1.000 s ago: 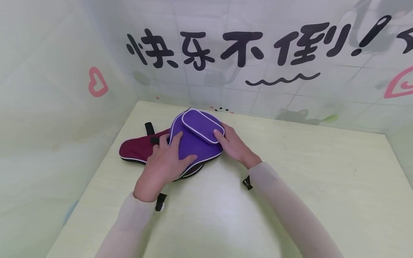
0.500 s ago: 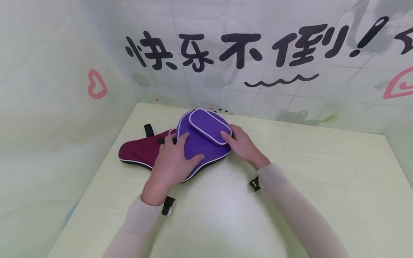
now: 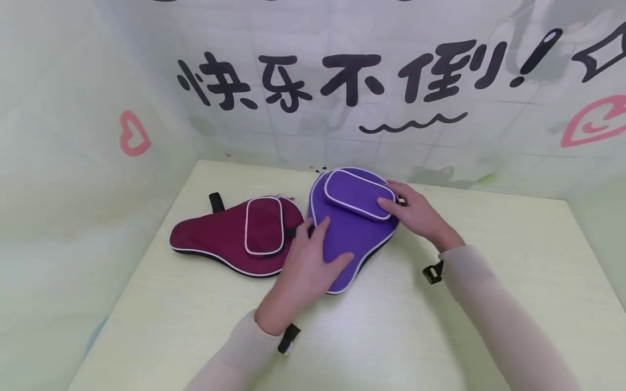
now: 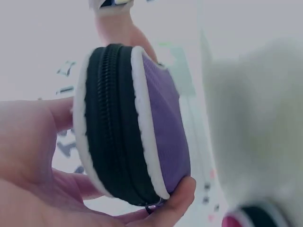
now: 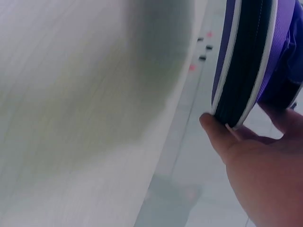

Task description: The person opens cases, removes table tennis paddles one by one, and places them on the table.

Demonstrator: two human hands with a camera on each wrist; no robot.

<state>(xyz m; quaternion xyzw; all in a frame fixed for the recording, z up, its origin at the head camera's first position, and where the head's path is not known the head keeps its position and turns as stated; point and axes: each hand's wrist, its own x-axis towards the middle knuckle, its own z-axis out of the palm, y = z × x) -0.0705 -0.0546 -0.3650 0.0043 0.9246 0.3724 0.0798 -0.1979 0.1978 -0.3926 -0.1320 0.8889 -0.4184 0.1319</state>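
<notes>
A purple table tennis paddle case [image 3: 349, 233] with white piping and a small front pocket is held up between my two hands, wide end toward the wall. My left hand [image 3: 313, 263] grips its narrow lower part, thumb and fingers on either side of the black zipped edge [image 4: 113, 127] in the left wrist view. At the upper right my right hand [image 3: 415, 212] pinches the wide end, its thumb on the pocket [image 3: 357, 193]. In the right wrist view the case's zipped side [image 5: 244, 61] stands over the fingers. A maroon paddle case [image 3: 220, 231] lies flat to the left.
The pale table [image 3: 391, 347] meets a printed fabric wall [image 3: 293, 136] close behind both cases. Another fabric wall [image 3: 98, 217] stands along the left. A black strap [image 3: 217, 202] sticks out behind the maroon case.
Both hands have carried the purple case rightward, off the maroon one, and turned it so its narrow end points toward me. The maroon case's pocket and wide end have come into view.
</notes>
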